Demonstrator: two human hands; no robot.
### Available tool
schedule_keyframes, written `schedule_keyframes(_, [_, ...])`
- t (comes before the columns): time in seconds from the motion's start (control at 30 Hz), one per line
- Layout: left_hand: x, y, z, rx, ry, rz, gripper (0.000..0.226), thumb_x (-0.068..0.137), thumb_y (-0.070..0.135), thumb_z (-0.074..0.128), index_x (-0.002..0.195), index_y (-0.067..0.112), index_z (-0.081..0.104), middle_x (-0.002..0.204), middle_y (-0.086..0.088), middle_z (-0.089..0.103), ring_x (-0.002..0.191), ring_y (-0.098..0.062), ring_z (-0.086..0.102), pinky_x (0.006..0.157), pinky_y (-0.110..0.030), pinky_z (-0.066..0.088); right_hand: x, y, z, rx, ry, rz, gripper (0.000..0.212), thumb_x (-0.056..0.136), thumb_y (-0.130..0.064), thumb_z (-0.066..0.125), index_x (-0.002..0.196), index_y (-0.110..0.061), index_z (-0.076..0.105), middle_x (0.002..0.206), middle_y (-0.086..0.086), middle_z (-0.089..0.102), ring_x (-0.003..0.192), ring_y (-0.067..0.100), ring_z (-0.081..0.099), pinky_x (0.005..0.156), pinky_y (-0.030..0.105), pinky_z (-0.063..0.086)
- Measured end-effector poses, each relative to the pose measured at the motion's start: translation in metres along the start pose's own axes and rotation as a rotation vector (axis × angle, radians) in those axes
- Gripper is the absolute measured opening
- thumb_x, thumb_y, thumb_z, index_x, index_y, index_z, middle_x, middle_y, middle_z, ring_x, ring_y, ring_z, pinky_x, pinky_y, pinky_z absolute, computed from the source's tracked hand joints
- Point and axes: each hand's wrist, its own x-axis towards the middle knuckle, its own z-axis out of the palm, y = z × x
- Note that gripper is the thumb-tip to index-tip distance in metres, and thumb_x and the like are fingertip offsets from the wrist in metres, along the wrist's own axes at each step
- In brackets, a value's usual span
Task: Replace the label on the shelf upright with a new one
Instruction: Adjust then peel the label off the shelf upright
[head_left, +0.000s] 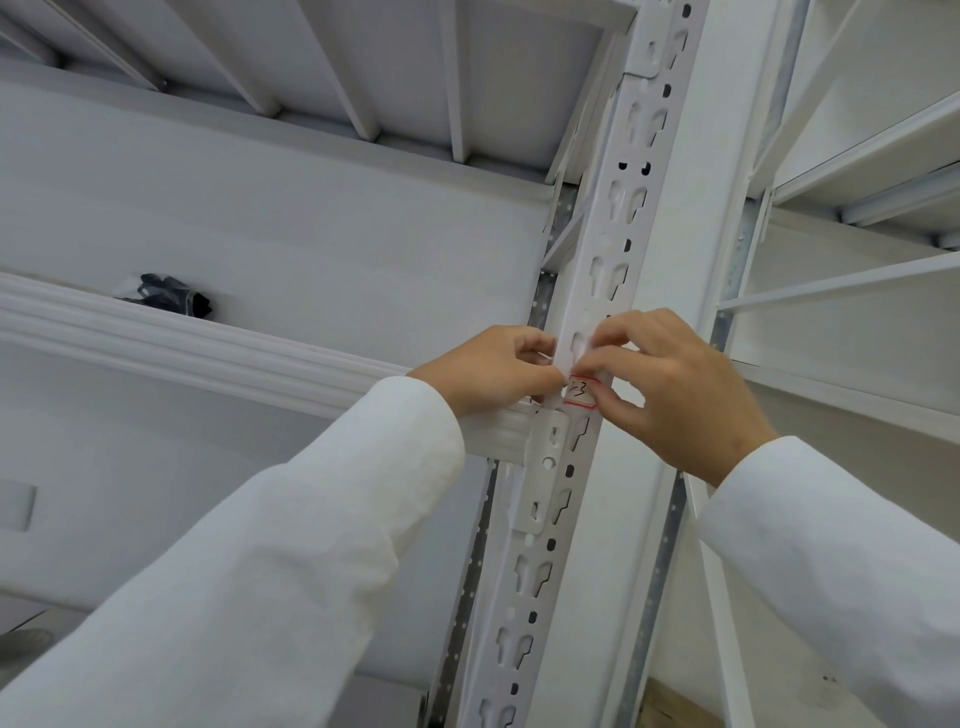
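The white metal upright (597, 312) of the shelving runs from the bottom centre of the view to the top, tilted slightly to the right, and is punched with keyhole slots and small round holes along its face. A small white label (580, 393) with a red border and dark handwritten marks sits on the face of the upright, just above the joint where the horizontal shelf beam (208, 343) meets it from the left. The writing is partly covered and cannot be read in full.

The left hand (488, 371), in a white sleeve (260, 545), is at the left edge of the label, with thumb and forefinger pinched together on that edge. The right hand (675, 389), also in a white sleeve, is at the right edge, its fingers (613, 410) closed on the label's right side and upper corner. Whether the label lies fully flat on the metal cannot be told, since the fingertips cover both ends.

On the shelf behind the beam, well to the left of the hands, lies a clear plastic bag (166, 293) holding dark items; what they are cannot be made out. The underside of the shelf above (311, 78) shows white ribs. A second shelving bay (857, 182) stands to the right of the upright.
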Motion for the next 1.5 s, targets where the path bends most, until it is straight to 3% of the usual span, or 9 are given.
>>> schedule_keyframes(0.27, [0.000, 0.000, 0.000, 0.015, -0.001, -0.001, 0.022, 0.082, 0.009, 0.059, 0.101, 0.021, 0.063, 0.070, 0.010, 0.066, 0.065, -0.004, 0.060, 0.074, -0.014, 0.047, 0.005, -0.002, -0.003, -0.052, -0.038, -0.058, 0.012, 0.083, -0.018, 0.055, 0.078, -0.015, 0.066, 0.089, 0.002, 0.064, 0.076, 0.025, 0.057, 0.058, 0.030, 0.045])
schedule_keyframes(0.4, [0.000, -0.001, 0.000, -0.004, -0.006, -0.011, 0.026, 0.083, 0.007, 0.057, 0.105, 0.019, 0.062, 0.085, 0.001, 0.068, 0.073, -0.010, 0.061, 0.079, -0.018, 0.048, 0.005, -0.002, -0.001, -0.048, -0.053, -0.060, 0.004, 0.081, -0.009, 0.063, 0.080, -0.013, 0.064, 0.091, 0.006, 0.063, 0.077, 0.027, 0.054, 0.058, 0.034, 0.049])
schedule_keyframes(0.5, [0.001, -0.001, 0.001, 0.001, -0.009, -0.012, 0.031, 0.083, 0.008, 0.057, 0.112, 0.016, 0.061, 0.098, -0.005, 0.069, 0.083, -0.014, 0.062, 0.087, -0.024, 0.048, 0.003, -0.001, 0.000, -0.056, -0.033, -0.077, 0.010, 0.083, -0.013, 0.053, 0.080, -0.012, 0.063, 0.090, 0.006, 0.062, 0.077, 0.026, 0.052, 0.057, 0.033, 0.049])
schedule_keyframes(0.77, [0.002, -0.003, 0.000, 0.030, -0.007, -0.017, 0.036, 0.081, 0.010, 0.057, 0.116, 0.016, 0.061, 0.101, -0.005, 0.071, 0.085, -0.014, 0.064, 0.093, -0.029, 0.049, -0.003, 0.002, 0.003, -0.031, -0.063, -0.097, 0.009, 0.085, -0.010, 0.052, 0.084, -0.014, 0.061, 0.091, 0.002, 0.063, 0.084, 0.023, 0.052, 0.060, 0.036, 0.053])
schedule_keyframes(0.97, [0.001, -0.003, 0.000, 0.039, -0.006, -0.012, 0.029, 0.081, 0.010, 0.057, 0.108, 0.019, 0.063, 0.093, -0.002, 0.070, 0.079, -0.012, 0.061, 0.089, -0.026, 0.048, -0.008, -0.002, -0.015, 0.034, 0.161, -0.038, 0.016, 0.090, -0.008, 0.050, 0.083, -0.006, 0.064, 0.084, 0.007, 0.066, 0.073, 0.029, 0.060, 0.053, 0.037, 0.052])
schedule_keyframes(1.1, [0.000, -0.003, 0.002, 0.051, 0.023, 0.027, 0.026, 0.082, 0.011, 0.057, 0.105, 0.022, 0.064, 0.089, 0.004, 0.070, 0.078, -0.009, 0.063, 0.084, -0.021, 0.048, -0.015, -0.013, -0.016, 0.288, 0.151, 0.179, 0.013, 0.088, -0.015, 0.049, 0.083, -0.013, 0.061, 0.079, -0.003, 0.061, 0.071, 0.015, 0.057, 0.062, 0.030, 0.052])
schedule_keyframes(1.2, [-0.003, -0.007, 0.003, 0.074, 0.064, 0.062, 0.031, 0.084, 0.012, 0.055, 0.113, 0.017, 0.064, 0.102, 0.001, 0.072, 0.092, -0.012, 0.067, 0.093, -0.027, 0.048, -0.020, -0.031, -0.012, 0.639, -0.021, 0.488, 0.014, 0.085, -0.013, 0.057, 0.076, -0.024, 0.060, 0.073, -0.014, 0.061, 0.069, 0.006, 0.058, 0.064, 0.014, 0.049])
schedule_keyframes(1.37, [-0.027, 0.000, -0.004, -0.100, 0.241, 0.162, 0.013, 0.089, 0.014, 0.055, 0.093, 0.017, 0.067, 0.088, 0.004, 0.069, 0.071, 0.000, 0.065, 0.071, -0.012, 0.047, -0.009, -0.042, -0.006, 1.012, -0.290, 0.749, 0.017, 0.087, -0.010, 0.059, 0.077, -0.020, 0.068, 0.070, -0.002, 0.067, 0.062, 0.008, 0.061, 0.067, 0.024, 0.055])
schedule_keyframes(1.5, [-0.082, -0.028, -0.013, 0.418, 0.370, 0.399, 0.013, 0.079, 0.031, 0.061, 0.078, 0.023, 0.071, 0.075, 0.007, 0.066, 0.071, -0.007, 0.059, 0.065, -0.021, 0.048, -0.001, -0.061, -0.004, 1.102, -0.384, 0.741, 0.014, 0.088, -0.010, 0.057, 0.079, -0.013, 0.068, 0.069, 0.000, 0.065, 0.057, 0.005, 0.060, 0.065, 0.023, 0.056])
